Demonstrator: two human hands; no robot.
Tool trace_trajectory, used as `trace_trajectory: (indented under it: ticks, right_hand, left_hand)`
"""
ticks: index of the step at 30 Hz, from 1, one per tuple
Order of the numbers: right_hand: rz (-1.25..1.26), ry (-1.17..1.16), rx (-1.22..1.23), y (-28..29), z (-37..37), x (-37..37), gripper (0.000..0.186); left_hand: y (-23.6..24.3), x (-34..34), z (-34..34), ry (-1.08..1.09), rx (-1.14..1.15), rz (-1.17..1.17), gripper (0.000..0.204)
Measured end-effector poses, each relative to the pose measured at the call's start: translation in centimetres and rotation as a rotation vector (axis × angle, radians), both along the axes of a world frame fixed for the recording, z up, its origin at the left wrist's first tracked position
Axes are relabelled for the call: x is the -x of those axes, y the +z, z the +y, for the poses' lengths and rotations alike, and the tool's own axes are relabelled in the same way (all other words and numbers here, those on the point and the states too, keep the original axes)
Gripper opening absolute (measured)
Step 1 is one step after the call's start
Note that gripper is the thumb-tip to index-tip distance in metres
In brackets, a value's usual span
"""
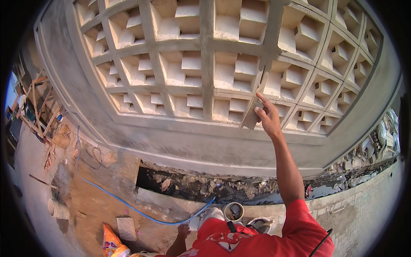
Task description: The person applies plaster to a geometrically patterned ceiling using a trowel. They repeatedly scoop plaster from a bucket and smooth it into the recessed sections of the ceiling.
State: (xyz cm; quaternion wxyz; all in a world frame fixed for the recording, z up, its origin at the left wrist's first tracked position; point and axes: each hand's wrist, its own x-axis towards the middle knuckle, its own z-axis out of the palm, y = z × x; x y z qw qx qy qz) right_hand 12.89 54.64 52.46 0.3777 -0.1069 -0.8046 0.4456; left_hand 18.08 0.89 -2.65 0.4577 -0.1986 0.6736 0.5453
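In front of me stands a wall of cream ventilation blocks (236, 70). Grey mortar (206, 64) covers the joints on the left and middle. My right hand (269, 118) is raised to a vertical joint right of the middle. Its thumb and fingers are closed on a flat grey plate (252, 115), its face smeared with mortar, pressed against the lower end of that joint. Fresh mortar shows in the joint above the fingertips. Low beside my body, my left hand (184, 231) hangs small and shadowed; its fingers cannot be made out.
An open ditch (171, 182) with rubble and dark water runs along the wall's foot. By my feet stands a bucket (233, 211). A blue hose (128, 206) crosses the ground. An orange bag (113, 240) and a pale bucket (58, 210) are at left; timber (39, 103) leans farther off.
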Motion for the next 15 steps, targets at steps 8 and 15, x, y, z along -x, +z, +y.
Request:
trace_trajectory:
  ticks: [8, 15]
  right_hand:
    - [0.558, 0.498, 0.755, 3.9, -1.8, 5.2, 0.051]
    - [0.724, 0.424, 0.925, 4.3, -1.3, 10.1, 0.032]
  left_hand:
    - [6.4, -0.4, -1.5, 0.157, 0.01, -0.018, 0.018]
    - [8.3, 2.5, -3.3, 0.12, 0.05, 0.016, 0.006]
